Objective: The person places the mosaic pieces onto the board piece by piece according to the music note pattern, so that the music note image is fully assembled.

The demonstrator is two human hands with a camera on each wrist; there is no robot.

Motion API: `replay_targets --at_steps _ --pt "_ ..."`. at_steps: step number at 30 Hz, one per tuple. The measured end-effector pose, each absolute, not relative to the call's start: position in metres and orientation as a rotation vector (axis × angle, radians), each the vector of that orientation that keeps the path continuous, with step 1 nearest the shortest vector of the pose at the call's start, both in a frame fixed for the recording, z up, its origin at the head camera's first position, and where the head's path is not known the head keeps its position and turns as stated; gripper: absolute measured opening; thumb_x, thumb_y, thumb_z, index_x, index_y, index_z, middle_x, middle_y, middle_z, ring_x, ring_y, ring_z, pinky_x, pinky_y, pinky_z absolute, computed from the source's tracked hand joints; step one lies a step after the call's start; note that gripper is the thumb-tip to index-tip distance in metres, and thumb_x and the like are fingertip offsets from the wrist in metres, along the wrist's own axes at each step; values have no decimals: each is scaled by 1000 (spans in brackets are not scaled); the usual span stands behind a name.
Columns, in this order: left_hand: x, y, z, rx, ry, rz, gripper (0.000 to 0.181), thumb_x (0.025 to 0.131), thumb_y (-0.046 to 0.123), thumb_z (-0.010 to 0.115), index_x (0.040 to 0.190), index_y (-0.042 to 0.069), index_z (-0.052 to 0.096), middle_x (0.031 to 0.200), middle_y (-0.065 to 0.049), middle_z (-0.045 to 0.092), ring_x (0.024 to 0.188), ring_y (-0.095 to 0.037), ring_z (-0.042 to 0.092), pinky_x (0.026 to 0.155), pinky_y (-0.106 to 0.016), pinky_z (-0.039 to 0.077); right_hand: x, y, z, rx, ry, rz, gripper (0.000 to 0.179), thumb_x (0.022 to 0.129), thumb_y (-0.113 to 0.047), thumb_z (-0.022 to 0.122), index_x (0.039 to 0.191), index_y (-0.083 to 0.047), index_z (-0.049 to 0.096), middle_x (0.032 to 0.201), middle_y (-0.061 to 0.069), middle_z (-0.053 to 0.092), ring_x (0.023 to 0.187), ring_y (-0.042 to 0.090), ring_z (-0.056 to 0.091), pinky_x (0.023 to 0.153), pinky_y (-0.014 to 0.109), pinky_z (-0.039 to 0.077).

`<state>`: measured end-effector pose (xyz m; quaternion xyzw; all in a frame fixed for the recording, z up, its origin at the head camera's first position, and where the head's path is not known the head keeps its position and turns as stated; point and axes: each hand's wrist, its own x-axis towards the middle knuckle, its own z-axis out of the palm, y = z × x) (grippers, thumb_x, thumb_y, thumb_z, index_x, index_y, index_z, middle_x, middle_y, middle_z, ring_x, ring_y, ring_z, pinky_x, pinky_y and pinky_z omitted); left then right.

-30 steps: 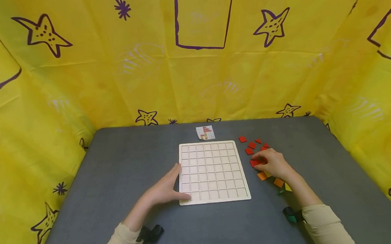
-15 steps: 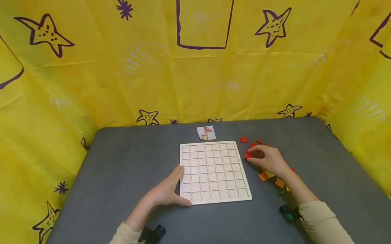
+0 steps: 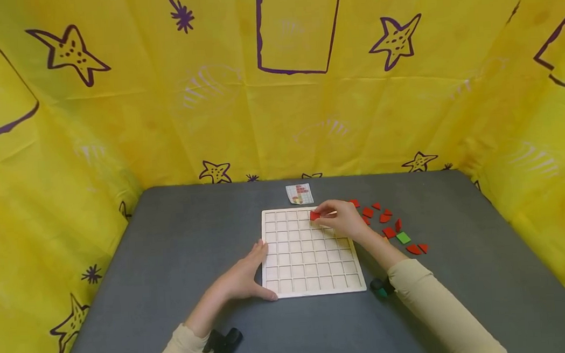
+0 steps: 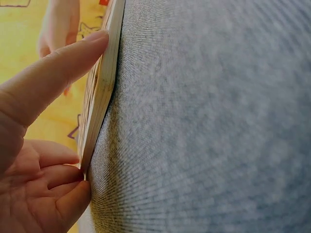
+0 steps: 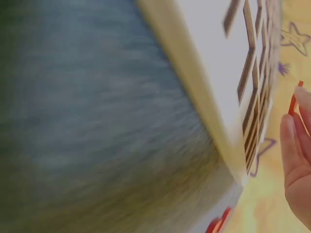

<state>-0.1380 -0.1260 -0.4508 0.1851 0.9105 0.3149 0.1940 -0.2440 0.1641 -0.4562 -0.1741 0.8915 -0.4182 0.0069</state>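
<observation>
A pale wooden grid board (image 3: pixel 312 258) lies flat on the grey table. My left hand (image 3: pixel 242 276) holds its near left corner, thumb on the front rim and fingers along the left side. In the left wrist view the thumb (image 4: pixel 73 68) lies across the board's edge (image 4: pixel 104 82), with bent fingers (image 4: pixel 53 179) lower down at the rim. My right hand (image 3: pixel 345 218) pinches a thin red square tile (image 3: pixel 314 215) between thumb and fingertips over the upper part of the grid. The right wrist view shows this tile (image 5: pixel 294 98) edge-on, close over the board.
Right of the board lie loose red tiles (image 3: pixel 389 232), several of them, and a green tile (image 3: pixel 403 237). Beyond the board's far edge sits a small paper card (image 3: pixel 300 194) with a coloured grid picture. A yellow patterned cloth (image 3: pixel 259 118) surrounds the grey table (image 3: pixel 193 230).
The right hand has carried the red tile leftward from the loose pieces to over the board's upper rows. The left hand stays at the board's near left corner.
</observation>
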Motion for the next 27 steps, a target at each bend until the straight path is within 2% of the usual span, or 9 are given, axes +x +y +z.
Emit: replay_targets --at_steps 9,19,27 --pt "-138 -127 -451 520 2545 872 115 65 38 87 150 0 19 158 -18 8 147 -32 10 114 -51 20 -269 141 -461 -700 2784 -1182 15 80 -12 76 94 -7 72 93 5 69 90 21 64 83 34 54" --pt "-137 -127 -450 525 2538 895 115 65 37 87 150 0 19 159 -18 8 147 -32 9 114 -52 20 -273 138 -462 -787 2775 -1098 9 82 -11 73 91 -9 74 95 3 71 94 21 64 85 34 54" --pt "-137 -126 -449 530 2547 885 115 65 37 87 150 0 20 158 -19 8 147 -32 9 114 -51 20 -271 144 -461 -759 2716 -1163 15 86 -14 70 100 -11 74 104 2 70 100 21 64 88 34 53"
